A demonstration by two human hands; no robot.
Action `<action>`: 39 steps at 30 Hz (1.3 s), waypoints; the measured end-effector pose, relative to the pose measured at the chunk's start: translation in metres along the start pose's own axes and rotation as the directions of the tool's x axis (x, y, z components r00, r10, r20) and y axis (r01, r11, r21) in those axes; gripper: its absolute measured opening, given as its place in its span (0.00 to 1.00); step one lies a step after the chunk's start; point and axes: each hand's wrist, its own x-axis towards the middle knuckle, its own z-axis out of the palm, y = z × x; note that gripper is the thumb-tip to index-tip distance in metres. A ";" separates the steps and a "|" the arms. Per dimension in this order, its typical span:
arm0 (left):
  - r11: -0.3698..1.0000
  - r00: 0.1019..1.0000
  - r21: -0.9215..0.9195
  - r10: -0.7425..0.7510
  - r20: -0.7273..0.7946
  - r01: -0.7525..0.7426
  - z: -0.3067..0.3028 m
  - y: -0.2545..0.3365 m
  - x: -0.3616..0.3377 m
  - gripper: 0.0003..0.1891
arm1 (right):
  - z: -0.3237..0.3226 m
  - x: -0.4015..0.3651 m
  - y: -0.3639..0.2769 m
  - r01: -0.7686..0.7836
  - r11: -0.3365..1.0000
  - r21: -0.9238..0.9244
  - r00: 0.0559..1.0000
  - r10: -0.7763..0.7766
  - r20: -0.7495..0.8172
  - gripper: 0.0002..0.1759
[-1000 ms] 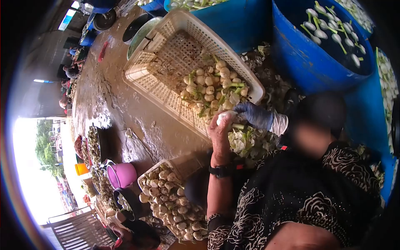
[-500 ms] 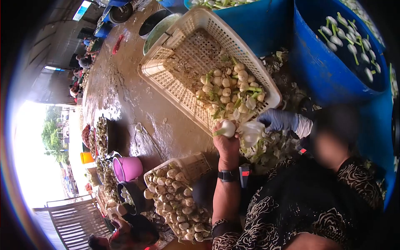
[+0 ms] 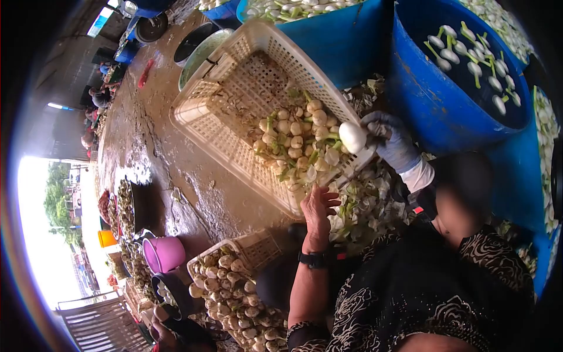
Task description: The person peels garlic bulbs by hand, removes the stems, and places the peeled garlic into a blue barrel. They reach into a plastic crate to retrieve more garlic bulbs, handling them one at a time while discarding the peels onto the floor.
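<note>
My right hand point(image 3: 394, 141), in a bluish-grey glove, holds a smooth white garlic bulb point(image 3: 352, 138) by its right side. The bulb's green stem points left, over the crate's near end. Below and to the left, my bare left hand point(image 3: 319, 206) is empty, with its fingers apart, near the crate's lower edge. A dark watch sits on that wrist. The cream plastic crate point(image 3: 258, 173) lies tilted in view and holds many unpeeled garlic bulbs point(image 3: 293, 138) with short green stems. Loose peelings point(image 3: 369, 205) lie in a heap between my hands and my body.
A blue tub point(image 3: 422, 100) of water with floating white bulbs stands at the upper right. More blue containers point(image 3: 328, 44) of bulbs are behind the crate. A second crate of bulbs point(image 3: 234, 293) stands at lower left, near a pink bucket point(image 3: 164, 254). The floor point(image 3: 199, 199) is wet.
The white garlic bulb has passed from my left hand to my right hand, which has moved up over the crate's end. My left hand has opened. The whole view has shifted slightly.
</note>
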 end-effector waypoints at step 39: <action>0.719 0.772 -0.337 0.635 -0.036 -0.608 0.009 0.042 -0.030 0.22 | 0.084 -0.009 0.054 0.507 0.534 -0.677 0.862 -0.318 0.395 0.10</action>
